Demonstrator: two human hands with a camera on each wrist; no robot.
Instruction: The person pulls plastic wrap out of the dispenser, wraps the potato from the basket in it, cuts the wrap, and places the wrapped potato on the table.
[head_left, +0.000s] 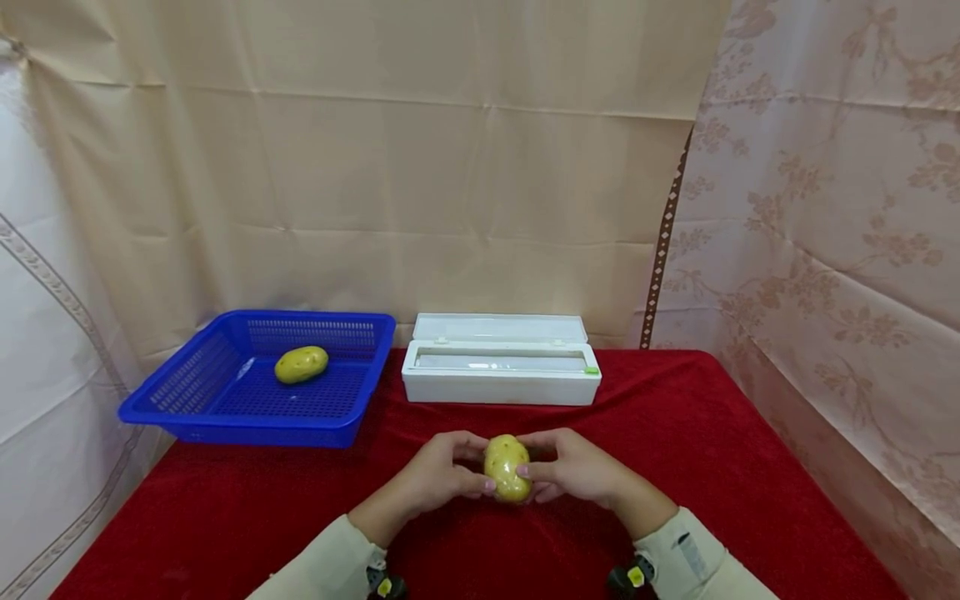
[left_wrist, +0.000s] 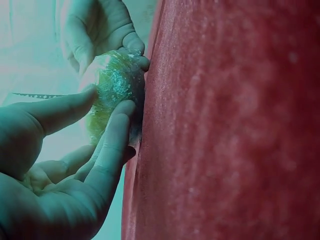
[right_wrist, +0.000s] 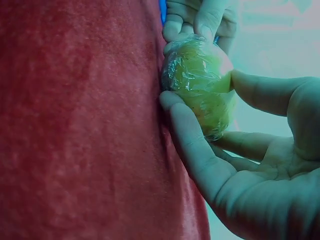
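Observation:
A yellow potato (head_left: 507, 468) is wrapped in clear plastic film, whose creases shine in both wrist views. My left hand (head_left: 441, 471) grips it from the left between thumb and fingers. From the other side my right hand (head_left: 573, 471) holds the same potato, its thumb on the front. In the left wrist view the wrapped potato (left_wrist: 117, 80) is close to the red cloth; whether it touches the cloth I cannot tell. The right wrist view shows film bunched over the potato (right_wrist: 200, 75) near the fingertips.
A blue plastic basket (head_left: 255, 435) stands at the back left with another potato (head_left: 302, 365) in it. Behind the hands is a white film dispenser box (head_left: 501, 390), its lid (head_left: 501, 327) raised. Red cloth (head_left: 675, 433) covers the table, and curtains hang behind and beside it.

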